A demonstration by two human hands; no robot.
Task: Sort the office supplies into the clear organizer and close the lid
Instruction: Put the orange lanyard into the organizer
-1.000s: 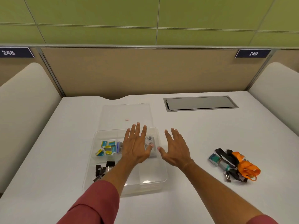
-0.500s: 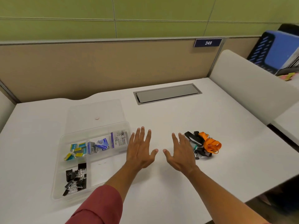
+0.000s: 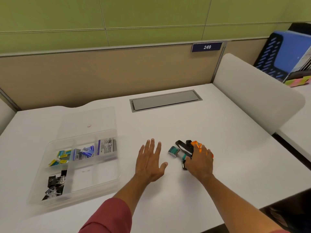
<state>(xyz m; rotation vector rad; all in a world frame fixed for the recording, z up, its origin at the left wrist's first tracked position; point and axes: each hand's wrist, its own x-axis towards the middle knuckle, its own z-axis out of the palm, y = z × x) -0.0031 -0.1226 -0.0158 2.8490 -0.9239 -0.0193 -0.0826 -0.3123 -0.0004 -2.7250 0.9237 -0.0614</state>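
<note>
The broad white desk [image 3: 210, 135] carries everything, closed at the back by a tan partition panel [image 3: 101, 74] under a green wall, with a small dark blue plate reading 249 [image 3: 207, 47] on the panel's upper right. To the right of the desk stands a rounded white side divider [image 3: 255, 91], and past it a blue perforated file holder [image 3: 286, 54]. A grey rectangular cable hatch [image 3: 165, 100] is set into the desk near the back edge. On the desk's left part sits the clear plastic compartmented organizer [image 3: 94, 180], its clear lid [image 3: 87, 121] open and lying flat behind it. Its far compartments hold small yellow-and-teal boxes [image 3: 61, 158], blue-and-grey packets [image 3: 83, 153] and a printed white packet [image 3: 106, 147]; black binder clips [image 3: 54, 184] fill the near left compartment, and the large near right one shows only bare plastic. To the right of the organizer the left hand [image 3: 149, 163] hovers palm down over bare desk, fingers spread and straight, gripping nothing. Further right, well apart from the organizer, lies a tangle of black and orange lanyards [image 3: 186, 147] with a small teal-and-silver block [image 3: 174, 150] at its left edge. The right hand [image 3: 200, 163] lies on this tangle and hides much of it, its fingers bent down over the orange strap; whether they have actually closed on it cannot be told.
</note>
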